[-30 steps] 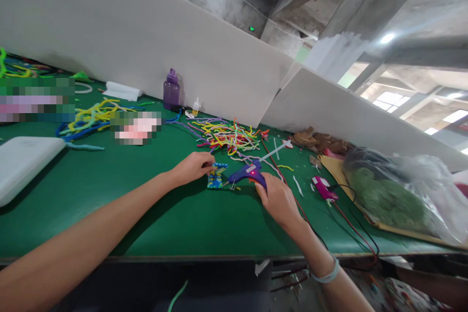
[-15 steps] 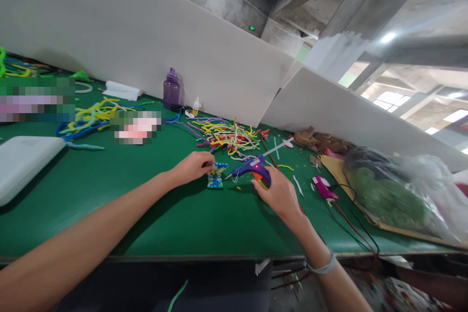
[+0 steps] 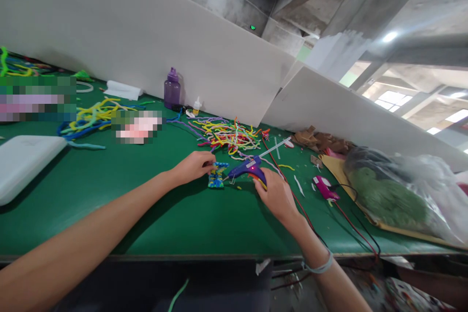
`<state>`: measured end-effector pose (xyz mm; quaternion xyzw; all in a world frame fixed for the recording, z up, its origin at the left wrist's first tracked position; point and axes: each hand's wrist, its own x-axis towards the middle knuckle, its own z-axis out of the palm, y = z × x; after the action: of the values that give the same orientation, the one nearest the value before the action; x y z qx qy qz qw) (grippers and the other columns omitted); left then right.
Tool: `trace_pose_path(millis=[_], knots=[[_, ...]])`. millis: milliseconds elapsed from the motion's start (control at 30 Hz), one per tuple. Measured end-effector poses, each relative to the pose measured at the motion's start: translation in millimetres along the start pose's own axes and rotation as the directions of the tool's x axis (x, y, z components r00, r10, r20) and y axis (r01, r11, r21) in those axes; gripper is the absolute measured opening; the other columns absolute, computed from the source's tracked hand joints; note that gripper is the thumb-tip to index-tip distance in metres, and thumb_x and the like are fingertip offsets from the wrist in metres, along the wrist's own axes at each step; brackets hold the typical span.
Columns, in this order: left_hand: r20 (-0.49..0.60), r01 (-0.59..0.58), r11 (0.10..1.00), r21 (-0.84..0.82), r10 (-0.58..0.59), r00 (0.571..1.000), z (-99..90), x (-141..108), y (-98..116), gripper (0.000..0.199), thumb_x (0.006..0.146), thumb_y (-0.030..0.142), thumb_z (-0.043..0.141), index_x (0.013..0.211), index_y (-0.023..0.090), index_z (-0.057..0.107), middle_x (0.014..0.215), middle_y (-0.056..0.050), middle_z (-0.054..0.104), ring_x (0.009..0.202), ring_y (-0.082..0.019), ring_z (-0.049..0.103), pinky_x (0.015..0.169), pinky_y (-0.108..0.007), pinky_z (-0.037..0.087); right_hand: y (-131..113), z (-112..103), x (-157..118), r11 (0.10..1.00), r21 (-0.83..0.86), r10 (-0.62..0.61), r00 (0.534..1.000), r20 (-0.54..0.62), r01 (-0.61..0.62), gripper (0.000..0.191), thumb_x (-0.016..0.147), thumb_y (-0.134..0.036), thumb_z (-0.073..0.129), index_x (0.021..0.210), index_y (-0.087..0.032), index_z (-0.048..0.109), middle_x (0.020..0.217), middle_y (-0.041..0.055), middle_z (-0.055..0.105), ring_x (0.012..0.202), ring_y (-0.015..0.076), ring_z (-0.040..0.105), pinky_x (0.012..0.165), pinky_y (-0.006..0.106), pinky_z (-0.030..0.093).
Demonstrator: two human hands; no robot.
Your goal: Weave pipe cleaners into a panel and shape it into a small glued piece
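Probably light but rigid, the purple glue gun (image 3: 248, 168) seems best held by its handle, where the right hand (image 3: 280, 195) is wrapped, its nozzle at the right edge of a small piece (image 3: 216, 181) above the green table (image 3: 183, 224). Mottled blue and yellow, that piece looks soft and squashable, suiting the left hand's (image 3: 193, 166) closed pinch at its upper left, nearer than the coloured strips (image 3: 234, 136).
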<state>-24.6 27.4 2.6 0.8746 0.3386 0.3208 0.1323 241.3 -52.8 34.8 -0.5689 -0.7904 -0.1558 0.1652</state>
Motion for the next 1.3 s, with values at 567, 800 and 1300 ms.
trace_pose_path(millis=[567, 800, 1300], knots=[[0.006, 0.011, 1.0, -0.021, -0.011, 1.0, 0.3, 0.3, -0.7, 0.016, 0.082, 0.027, 0.051, 0.071, 0.015, 0.056, 0.065, 0.0, 0.052, 0.059, -0.01, 0.047, 0.056, -0.02, 0.034, 1.6, -4.7, -7.3, 1.0, 0.022, -0.02, 0.999, 0.033, 0.019, 0.034, 0.087, -0.032, 0.04, 0.112, -0.011, 0.05, 0.102, 0.0125, 0.06, 0.095, 0.0226, 0.056, 0.081, 0.034, 0.045], [0.0, 0.0, 1.0, -0.006, 0.0, 1.0, -0.4, 0.3, 0.1, 0.016, 0.081, 0.026, 0.051, 0.071, 0.015, 0.056, 0.065, 0.0, 0.051, 0.059, -0.01, 0.047, 0.056, -0.021, 0.034, 0.7, -3.4, -3.5, 1.0, 0.016, -0.013, 1.0, 0.028, 0.013, 0.033, 0.087, -0.031, 0.041, 0.112, -0.011, 0.05, 0.102, 0.0121, 0.061, 0.093, 0.0222, 0.057, 0.08, 0.034, 0.045], [-0.005, -0.003, 1.0, -0.024, 0.003, 1.0, -0.4, 0.3, 0.5, 0.016, 0.081, 0.026, 0.05, 0.07, 0.015, 0.055, 0.066, 0.0, 0.051, 0.059, -0.01, 0.046, 0.056, -0.02, 0.034, -1.0, -3.5, 2.2, 1.0, -0.013, -0.004, 0.999, 0.039, 0.005, 0.031, 0.088, -0.03, 0.039, 0.11, -0.011, 0.051, 0.101, 0.0127, 0.061, 0.094, 0.0219, 0.057, 0.079, 0.033, 0.045]])
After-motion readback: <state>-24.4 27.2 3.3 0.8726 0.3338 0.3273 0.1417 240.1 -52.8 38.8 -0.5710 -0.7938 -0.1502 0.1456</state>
